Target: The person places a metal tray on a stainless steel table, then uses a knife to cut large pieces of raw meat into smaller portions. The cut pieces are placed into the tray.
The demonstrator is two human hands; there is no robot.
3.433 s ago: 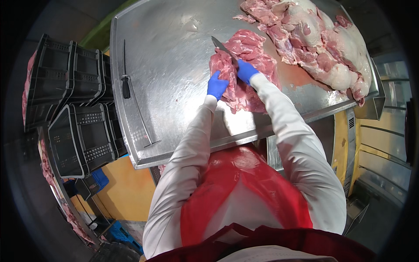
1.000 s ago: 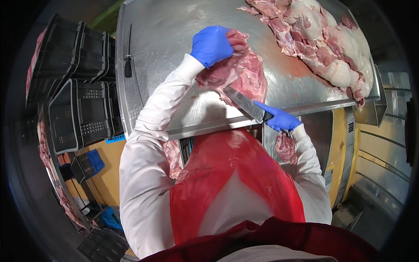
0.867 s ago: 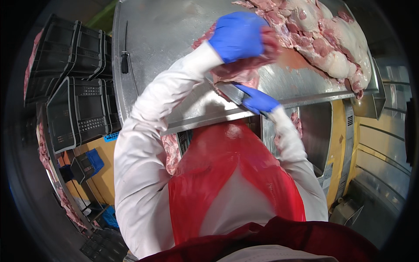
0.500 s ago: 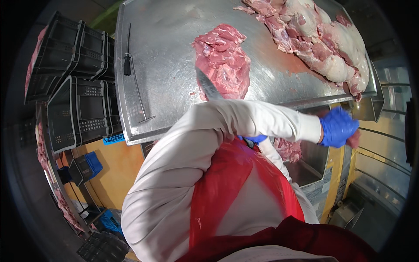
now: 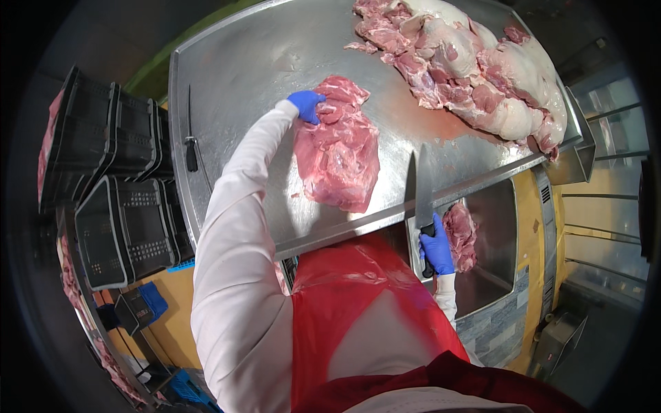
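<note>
A broad slab of raw pink meat (image 5: 339,162) lies on the steel table, left of its middle. My left hand (image 5: 306,107), in a blue glove, grips the slab's far left edge, with the fingertips partly hidden against the meat. Close to the table's front edge, my right hand (image 5: 438,249), also gloved in blue, is closed around the black handle of a knife (image 5: 424,182). The wide blade points away from me, over the table's rim, apart from the slab.
Large skin-on cuts (image 5: 506,117) are heaped at the table's (image 5: 241,89) far right. A sharpening steel or knife with a black handle (image 5: 191,155) lies at its left. Below the front edge, a steel bin (image 5: 492,275) holds a cut of meat (image 5: 460,237). Black crates (image 5: 131,227) stand left.
My left hand has swung back from the far right, where it held a small piece of meat, to the slab. The knife has moved rightward off the slab's near side.
</note>
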